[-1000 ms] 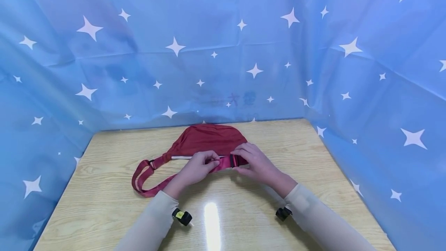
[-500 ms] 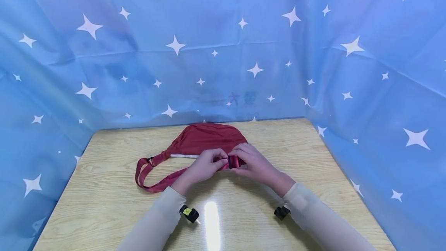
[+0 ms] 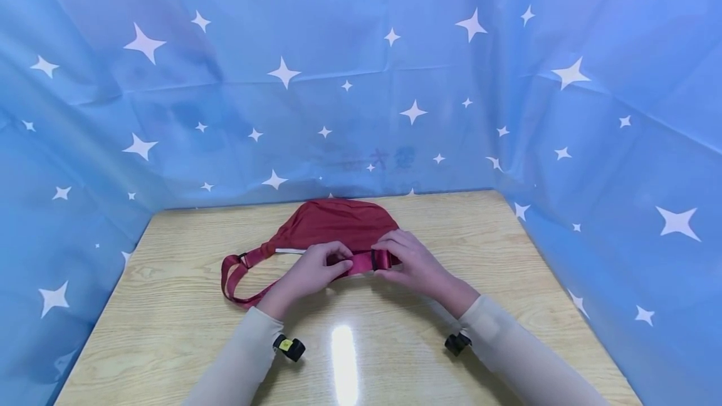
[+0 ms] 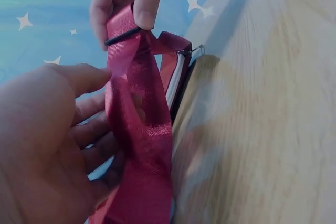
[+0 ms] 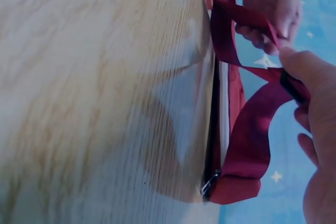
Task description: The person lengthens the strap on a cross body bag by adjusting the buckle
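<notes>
A dark red waist bag [image 3: 338,225] lies at the back of the table, its white zip edge facing me. Its shiny red strap [image 4: 144,177] runs in a loop out to the left. My left hand [image 3: 307,271] pinches the strap between thumb and fingers, just left of a black slider buckle [image 3: 373,260]. At that slider, my right hand [image 3: 417,268] grips the strap with thumb and fingertips. A strip of strap bulges up between the hands in the right wrist view. Part of the bag's right end is hidden behind my right hand.
The wooden table [image 3: 169,331] ends at a blue star-patterned cloth [image 3: 350,80] behind and at both sides. A second black slider [image 3: 242,260] sits on the strap's left part. Each wrist wears a small black camera [image 3: 290,348].
My left hand went right to the slider, then back left along the strap. The strap's left loop has drawn in slightly to the right. My right hand stays almost in place.
</notes>
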### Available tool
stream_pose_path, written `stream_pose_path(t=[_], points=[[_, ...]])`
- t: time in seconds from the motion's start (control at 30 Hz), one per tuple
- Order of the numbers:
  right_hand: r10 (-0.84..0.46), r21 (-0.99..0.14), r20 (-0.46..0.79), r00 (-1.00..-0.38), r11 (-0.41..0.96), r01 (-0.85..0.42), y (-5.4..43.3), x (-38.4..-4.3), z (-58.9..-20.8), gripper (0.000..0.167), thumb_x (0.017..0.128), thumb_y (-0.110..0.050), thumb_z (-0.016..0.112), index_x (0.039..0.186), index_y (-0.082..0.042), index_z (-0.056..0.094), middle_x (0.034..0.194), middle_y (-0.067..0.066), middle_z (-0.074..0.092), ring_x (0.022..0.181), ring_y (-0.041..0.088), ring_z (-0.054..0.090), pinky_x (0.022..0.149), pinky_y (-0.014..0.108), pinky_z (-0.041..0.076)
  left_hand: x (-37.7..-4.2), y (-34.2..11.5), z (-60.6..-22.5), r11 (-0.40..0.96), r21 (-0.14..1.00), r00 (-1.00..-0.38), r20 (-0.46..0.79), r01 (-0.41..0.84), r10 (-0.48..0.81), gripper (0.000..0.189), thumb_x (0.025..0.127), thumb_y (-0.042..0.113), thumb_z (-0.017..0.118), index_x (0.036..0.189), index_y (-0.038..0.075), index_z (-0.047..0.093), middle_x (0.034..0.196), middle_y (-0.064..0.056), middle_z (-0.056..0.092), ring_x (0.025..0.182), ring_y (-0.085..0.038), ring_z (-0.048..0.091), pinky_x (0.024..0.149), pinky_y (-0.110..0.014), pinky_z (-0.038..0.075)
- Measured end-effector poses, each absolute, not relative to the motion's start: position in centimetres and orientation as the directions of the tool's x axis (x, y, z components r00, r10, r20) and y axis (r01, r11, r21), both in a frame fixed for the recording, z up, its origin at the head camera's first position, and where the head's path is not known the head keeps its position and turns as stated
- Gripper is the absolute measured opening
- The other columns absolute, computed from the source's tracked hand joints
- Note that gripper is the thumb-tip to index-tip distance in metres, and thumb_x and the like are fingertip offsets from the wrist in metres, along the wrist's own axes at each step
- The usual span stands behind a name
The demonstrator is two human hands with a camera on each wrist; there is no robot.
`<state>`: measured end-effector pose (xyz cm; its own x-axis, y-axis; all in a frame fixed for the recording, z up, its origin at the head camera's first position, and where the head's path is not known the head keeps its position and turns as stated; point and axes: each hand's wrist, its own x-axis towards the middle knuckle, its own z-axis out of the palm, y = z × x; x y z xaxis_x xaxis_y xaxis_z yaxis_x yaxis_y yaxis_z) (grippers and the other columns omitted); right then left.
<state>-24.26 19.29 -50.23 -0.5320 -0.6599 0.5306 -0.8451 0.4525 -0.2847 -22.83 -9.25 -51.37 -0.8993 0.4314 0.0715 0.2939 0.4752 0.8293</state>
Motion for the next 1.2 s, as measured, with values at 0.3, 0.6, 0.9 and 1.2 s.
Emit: stream_pose_path(t=[0.3, 0.6, 0.9, 1.2], points=[[-0.650, -0.339, 0.506, -0.567, 0.454, -0.824, 19.2, -24.1, -50.1, 0.052, 0.083, -0.017, 0.101, 0.127, -0.008, 0.074, 0.122, 0.001, 0.070, 0.115, 0.021, 0.063, 0.099, 0.043, 0.056, -22.8, -9.0, -50.9, 0.438, 0.843, -0.885, 0.089, 0.311, 0.457, 0.007, 0.111, 0.020, 0.072, 0.108, 0.025, 0.075, 0.094, 0.008, 0.071, 0.087, -0.015, 0.063, 0.081, -0.033, 0.055], [-0.641, -0.371, 0.506, -0.577, 0.442, -0.817, 19.0, -24.3, -50.5, 0.051, 0.082, -0.015, 0.101, 0.125, -0.010, 0.073, 0.122, 0.001, 0.070, 0.115, 0.020, 0.062, 0.095, 0.042, 0.058, -23.3, -7.0, -50.2, 0.383, 0.851, -0.853, 0.133, 0.359, 0.504, 0.006, 0.110, 0.016, 0.072, 0.107, 0.019, 0.076, 0.099, 0.008, 0.073, 0.093, -0.013, 0.065, 0.083, -0.031, 0.055], [-0.635, -0.369, 0.522, -0.570, 0.435, -0.822, 19.0, -24.4, -50.3, 0.051, 0.082, -0.016, 0.101, 0.124, -0.010, 0.074, 0.122, 0.000, 0.071, 0.115, 0.020, 0.063, 0.095, 0.043, 0.059, -23.3, -8.3, -50.5, 0.449, 0.821, -0.875, 0.119, 0.352, 0.469, 0.007, 0.110, 0.022, 0.072, 0.116, 0.022, 0.077, 0.111, 0.010, 0.074, 0.105, -0.012, 0.067, 0.095, -0.039, 0.056], [-0.630, -0.388, 0.513, -0.583, 0.436, -0.812, 18.9, -24.3, -50.2, 0.052, 0.082, -0.017, 0.102, 0.125, -0.009, 0.074, 0.123, 0.001, 0.071, 0.116, 0.020, 0.064, 0.096, 0.043, 0.059, -23.1, -9.7, -50.9, 0.465, 0.809, -0.877, 0.122, 0.359, 0.465, 0.008, 0.112, 0.020, 0.070, 0.111, 0.024, 0.076, 0.104, 0.009, 0.072, 0.095, -0.015, 0.063, 0.087, -0.038, 0.053]])
